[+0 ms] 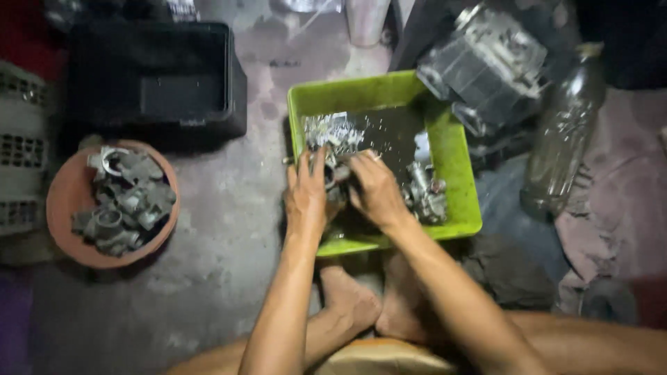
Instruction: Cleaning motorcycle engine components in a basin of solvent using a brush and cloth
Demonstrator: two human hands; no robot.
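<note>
While both hands, left [306, 198] and right [375, 189], close together on a small metal part [336, 175] over the green tub [458, 173], cleaning seems underway; next likely calls for turning it without dropping it.

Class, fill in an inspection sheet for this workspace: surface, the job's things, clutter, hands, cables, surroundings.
Surface: stained grey concrete floor.
Job's things: square green plastic tub with dark liquid; small grey metal part held over it; more grey metal parts inside.
Clutter: round terracotta bowl of grey metal fittings; clear plastic bottle; black plastic crate; grey engine block.
Hands: left hand and right hand both grip the part.
Cables: nothing seen.
Surroundings: dim; person's bare feet below tub.
</note>
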